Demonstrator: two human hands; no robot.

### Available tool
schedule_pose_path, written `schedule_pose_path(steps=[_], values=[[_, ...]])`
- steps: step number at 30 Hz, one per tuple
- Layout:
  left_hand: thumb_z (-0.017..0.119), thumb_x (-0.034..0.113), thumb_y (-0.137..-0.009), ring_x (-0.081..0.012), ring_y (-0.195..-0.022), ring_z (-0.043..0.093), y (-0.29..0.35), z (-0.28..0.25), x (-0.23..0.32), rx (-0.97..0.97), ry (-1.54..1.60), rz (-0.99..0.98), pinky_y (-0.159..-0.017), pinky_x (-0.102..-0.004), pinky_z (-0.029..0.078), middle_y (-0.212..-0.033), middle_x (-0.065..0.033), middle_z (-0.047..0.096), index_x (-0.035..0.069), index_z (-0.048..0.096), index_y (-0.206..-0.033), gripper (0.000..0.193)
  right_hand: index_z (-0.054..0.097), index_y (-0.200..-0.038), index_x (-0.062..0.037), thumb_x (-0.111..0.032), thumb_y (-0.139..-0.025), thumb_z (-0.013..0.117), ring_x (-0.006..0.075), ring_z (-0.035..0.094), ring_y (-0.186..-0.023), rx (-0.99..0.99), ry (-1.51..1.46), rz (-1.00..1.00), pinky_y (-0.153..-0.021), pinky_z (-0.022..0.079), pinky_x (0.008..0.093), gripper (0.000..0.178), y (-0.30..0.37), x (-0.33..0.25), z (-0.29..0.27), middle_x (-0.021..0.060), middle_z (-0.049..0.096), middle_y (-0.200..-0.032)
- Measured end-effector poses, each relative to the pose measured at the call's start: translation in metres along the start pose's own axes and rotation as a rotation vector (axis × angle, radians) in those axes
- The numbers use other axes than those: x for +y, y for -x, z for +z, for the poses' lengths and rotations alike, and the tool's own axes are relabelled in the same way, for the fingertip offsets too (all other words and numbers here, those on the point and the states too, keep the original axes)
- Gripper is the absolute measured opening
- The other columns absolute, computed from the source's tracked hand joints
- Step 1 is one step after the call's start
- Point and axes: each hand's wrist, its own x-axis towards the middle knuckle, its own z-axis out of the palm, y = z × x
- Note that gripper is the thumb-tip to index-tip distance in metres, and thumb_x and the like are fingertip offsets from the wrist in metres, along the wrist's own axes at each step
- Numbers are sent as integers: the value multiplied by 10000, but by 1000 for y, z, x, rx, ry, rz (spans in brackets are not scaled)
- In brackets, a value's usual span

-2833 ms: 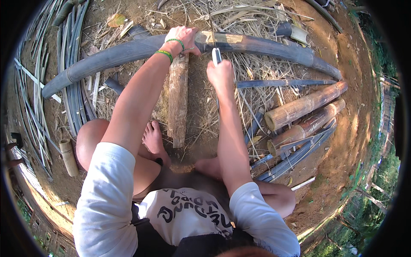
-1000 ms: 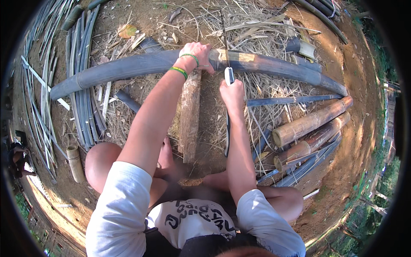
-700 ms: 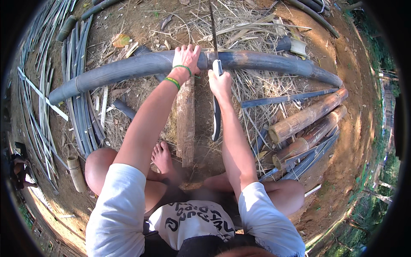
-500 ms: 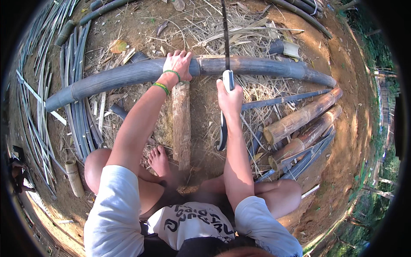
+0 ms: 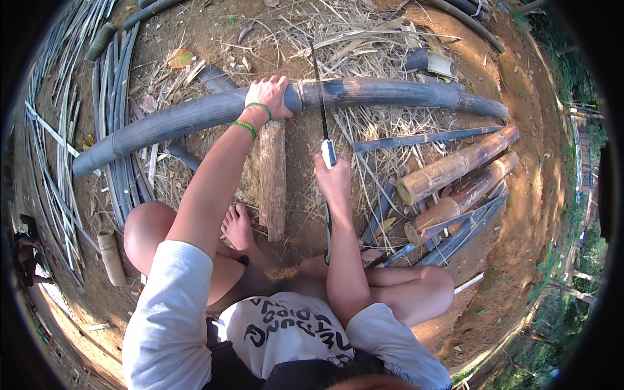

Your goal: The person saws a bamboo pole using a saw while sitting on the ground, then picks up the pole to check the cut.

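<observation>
A long, thick grey bamboo pole (image 5: 188,118) lies crosswise in front of me, bowed by the wide lens. My left hand (image 5: 268,97) is clasped over it near a joint, fingers on the far side. My right hand (image 5: 334,182) is closed round the handle of a handsaw (image 5: 329,153), white and black, a little nearer to me than the pole. Its dark, thin blade crosses the pole to the right of my left hand, with the tip past the far side. Beneath my left hand, a rough wooden beam (image 5: 272,182) runs from the pole toward me.
Cut tan bamboo sections (image 5: 458,164) and split dark pieces lie at right. Bundled thin strips (image 5: 117,110) are stacked at left, near a short upright bamboo piece (image 5: 112,257). Dry shavings (image 5: 351,49) cover the soil beyond the pole. My bare foot (image 5: 238,227) rests beside the beam.
My right hand has drawn the saw toward me and slightly left, so less blade extends beyond the pole. My left hand keeps its hold on the pole.
</observation>
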Motion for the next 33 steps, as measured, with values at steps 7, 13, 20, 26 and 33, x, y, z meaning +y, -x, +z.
schedule_pose_path(steps=[7, 13, 20, 26, 33], values=[[877, 473, -616, -300, -1308, 560, 6, 8, 7, 41, -37, 17, -1093, -480, 459, -1341, -89, 594, 122, 501, -1411, 947, 690, -778, 66, -249, -907, 689, 449, 703, -697, -48, 76, 38, -669, 515, 512, 341, 11, 5, -14, 279, 670, -694], [902, 456, -603, -296, -1233, 600, 7, 27, -4, 215, -33, 60, -1025, -470, 474, -1267, -76, 621, 138, 531, -1351, 893, 701, -807, 86, -273, -910, 690, 478, 710, -766, -59, 192, 59, -721, 533, 528, 373, 27, -11, -28, 299, 680, -726], [886, 448, -634, -288, -1236, 592, 4, 29, 0, 158, -15, 72, -1031, -468, 477, -1277, -67, 612, 140, 537, -1392, 890, 706, -819, 106, -258, -915, 691, 470, 721, -755, -86, 212, 20, -737, 558, 527, 376, -26, -25, -8, 299, 695, -743], [870, 445, -631, -286, -1231, 598, 7, 31, -5, 215, -42, 74, -1032, -467, 478, -1268, -64, 618, 138, 544, -1391, 882, 712, -837, 124, -257, -908, 689, 478, 724, -776, -130, 204, 24, -756, 565, 510, 388, 13, -11, -28, 325, 690, -754], [868, 415, -632, -284, -1229, 605, 5, 28, 1, 183, -38, 72, -1024, -465, 486, -1294, -61, 615, 154, 541, -1385, 862, 712, -841, 127, -248, -906, 680, 470, 732, -792, -62, 303, -106, -760, 571, 505, 382, -52, -36, -4, 330, 691, -764]])
